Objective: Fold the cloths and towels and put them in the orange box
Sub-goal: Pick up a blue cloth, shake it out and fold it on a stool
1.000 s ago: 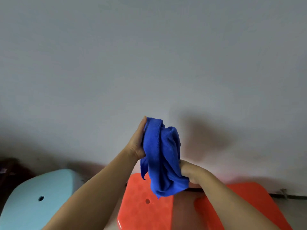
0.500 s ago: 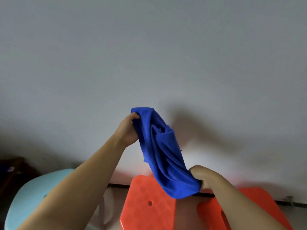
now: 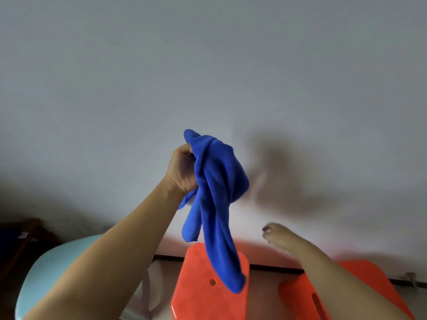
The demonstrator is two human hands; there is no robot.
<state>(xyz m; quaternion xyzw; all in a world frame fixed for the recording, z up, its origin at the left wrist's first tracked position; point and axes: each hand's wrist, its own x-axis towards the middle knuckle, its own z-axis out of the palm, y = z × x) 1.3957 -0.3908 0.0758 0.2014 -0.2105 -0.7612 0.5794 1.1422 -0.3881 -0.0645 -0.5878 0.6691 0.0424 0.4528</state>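
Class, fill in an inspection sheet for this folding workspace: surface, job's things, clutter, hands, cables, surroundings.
Surface: nothing seen; no table in view.
Job's things: blue cloth unfolded, hanging bunched in the air; no orange box clearly identifiable.
Clutter: nothing seen.
Hands: left hand grips the cloth's top; right hand blurred, apart from the cloth, holding nothing.
Cables: nothing seen.
Surroundings: grey wall; orange stool, second orange stool, light blue stool below.

The cloth [image 3: 217,195] hangs from the left hand [image 3: 182,169], raised before the wall [image 3: 208,65]. The right hand [image 3: 277,236] lies lower right, apart from the cloth. Three stools stand below: one [image 3: 57,262] under the left forearm, one [image 3: 198,294] beneath the cloth's tail, one [image 3: 298,294] under the right forearm.
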